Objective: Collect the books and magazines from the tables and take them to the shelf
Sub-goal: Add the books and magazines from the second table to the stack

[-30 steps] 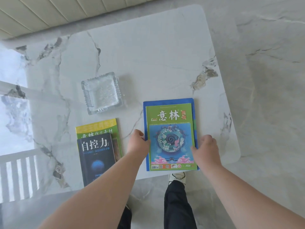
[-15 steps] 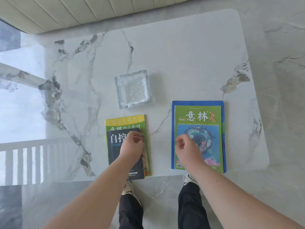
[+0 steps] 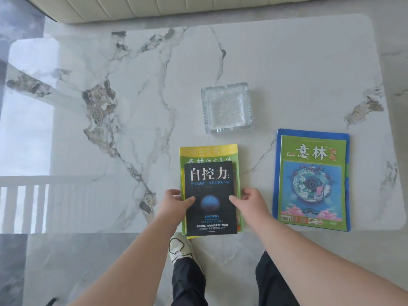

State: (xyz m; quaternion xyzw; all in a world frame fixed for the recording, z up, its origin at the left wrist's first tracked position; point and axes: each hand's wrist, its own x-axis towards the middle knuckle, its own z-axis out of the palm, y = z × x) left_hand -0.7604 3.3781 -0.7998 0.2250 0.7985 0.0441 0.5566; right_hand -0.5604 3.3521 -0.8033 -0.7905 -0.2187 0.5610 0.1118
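A black book (image 3: pixel 209 184) lies on top of a green and yellow magazine (image 3: pixel 208 154) near the front edge of the marble table (image 3: pixel 132 96). My left hand (image 3: pixel 174 205) grips the left edge of this stack, thumb on the black cover. My right hand (image 3: pixel 249 203) grips its right edge the same way. To the right, apart from my hands, a green magazine (image 3: pixel 312 180) rests on a larger blue magazine (image 3: pixel 276 177).
A square glass ashtray (image 3: pixel 226 107) stands just behind the black book. A cream ribbed sofa edge (image 3: pixel 154 7) runs along the far side of the table. My shoe (image 3: pixel 180 248) and dark trousers show below the table's front edge, on a grey marble floor.
Both hands have left the green magazine on the right and moved to the left stack, now gripping it at both sides. The view has shifted left.
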